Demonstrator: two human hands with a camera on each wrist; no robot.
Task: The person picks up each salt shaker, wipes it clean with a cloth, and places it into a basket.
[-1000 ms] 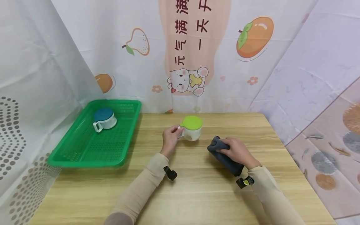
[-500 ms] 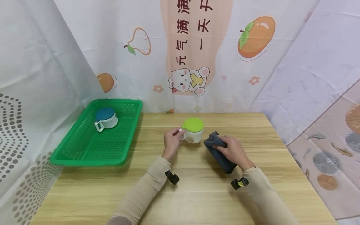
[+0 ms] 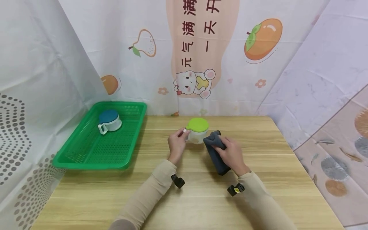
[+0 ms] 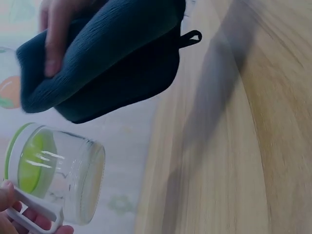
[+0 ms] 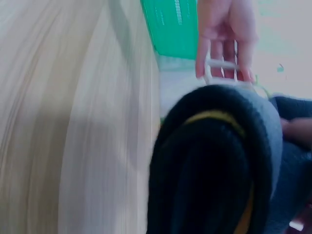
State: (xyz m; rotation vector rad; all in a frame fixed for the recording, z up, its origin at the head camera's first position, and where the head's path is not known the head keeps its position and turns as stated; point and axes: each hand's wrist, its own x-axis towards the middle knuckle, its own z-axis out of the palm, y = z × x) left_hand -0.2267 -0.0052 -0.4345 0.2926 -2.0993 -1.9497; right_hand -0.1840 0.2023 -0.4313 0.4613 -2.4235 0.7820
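My left hand [image 3: 176, 144] grips the white handle [image 4: 36, 209] of a clear jar [image 4: 73, 170] with a lime-green lid [image 3: 198, 125]. In the left wrist view the fingers curl through the handle, and the jar's body is see-through with nothing visible inside. To the right of the jar, my right hand [image 3: 232, 155] holds a folded dark grey cloth [image 3: 216, 157], thumb pressed into its near fold. The cloth has a small hanging loop [image 4: 191, 38] and lies close beside the jar; whether they touch, I cannot tell.
A green plastic basket [image 3: 130, 143] stands at the left of the wooden table [image 3: 184, 204]. Inside it sits a similar jar with a blue lid [image 3: 109, 116], handle toward the front. Behind the table hangs a printed white curtain [image 3: 161, 70].
My right hand has brought the cloth leftward to the jar. The left hand keeps hold of the handle; the jar dipped slightly nearer, then rose back a little.
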